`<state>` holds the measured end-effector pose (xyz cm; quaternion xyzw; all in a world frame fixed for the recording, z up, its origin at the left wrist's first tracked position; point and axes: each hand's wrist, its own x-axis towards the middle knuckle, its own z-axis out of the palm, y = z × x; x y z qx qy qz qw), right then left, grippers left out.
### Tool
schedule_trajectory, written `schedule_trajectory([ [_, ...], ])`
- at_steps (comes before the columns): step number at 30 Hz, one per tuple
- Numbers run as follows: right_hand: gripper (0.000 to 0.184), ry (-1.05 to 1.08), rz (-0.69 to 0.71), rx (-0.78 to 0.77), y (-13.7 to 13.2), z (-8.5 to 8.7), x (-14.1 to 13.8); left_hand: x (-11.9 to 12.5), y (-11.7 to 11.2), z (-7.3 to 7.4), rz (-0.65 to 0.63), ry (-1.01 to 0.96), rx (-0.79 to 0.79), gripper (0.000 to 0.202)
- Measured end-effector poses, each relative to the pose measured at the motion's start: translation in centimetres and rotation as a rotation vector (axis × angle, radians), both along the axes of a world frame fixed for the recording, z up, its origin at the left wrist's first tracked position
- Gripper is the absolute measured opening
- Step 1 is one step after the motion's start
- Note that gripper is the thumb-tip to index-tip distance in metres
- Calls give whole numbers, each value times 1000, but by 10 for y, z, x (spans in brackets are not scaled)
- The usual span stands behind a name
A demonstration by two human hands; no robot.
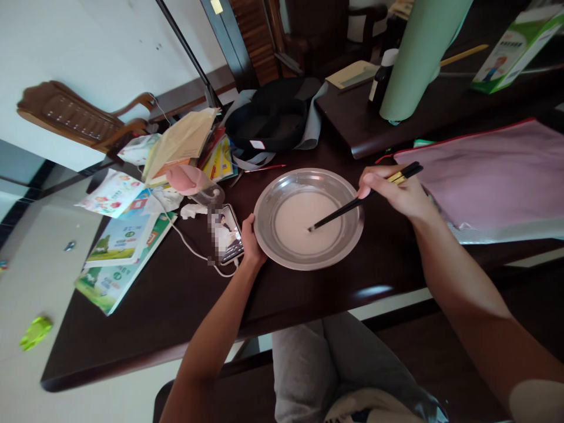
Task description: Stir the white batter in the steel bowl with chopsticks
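A round, shallow metal bowl sits on the dark wooden table in front of me, with a milky, whitish liquid in its bottom. My left hand grips the bowl's left side, thumb up by the rim; its other fingers are mostly hidden behind and under the bowl. From the right, my right hand is closed around a pair of black chopsticks with gold bands. They slant down to the left over the bowl's rim, and their tips dip into the liquid near the middle.
Left of the bowl lie a phone with a white cable, a pink-topped clear container and booklets. Behind is a black bag. At right are a pink zip pouch, a green cylinder and a dark bottle.
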<state>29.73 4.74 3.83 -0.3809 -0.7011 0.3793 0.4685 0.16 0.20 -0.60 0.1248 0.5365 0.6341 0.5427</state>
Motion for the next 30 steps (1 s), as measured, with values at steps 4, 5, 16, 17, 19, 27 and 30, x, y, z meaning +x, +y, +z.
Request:
schedule_trajectory([
  [4,41,-42,157,7,-1,0,-5,-1,0,-1,7,13,5,28],
  [5,40,-37,144,19,0,-1,-5,-1,0,-1,6,9,1,27],
  [16,39,-43,155,26,-2,3,-5,1,-1,2,21,16,1,27],
  [17,39,-39,128,39,-1,3,-5,2,-1,2,16,8,1,26],
  [19,42,-12,23,48,0,1,-2,1,-1,3,-1,-15,-12,26],
  [27,43,-62,163,7,-2,3,-6,0,0,-2,-1,-6,4,27],
  [30,41,-47,85,42,-1,2,-6,0,0,0,2,-9,-11,25],
])
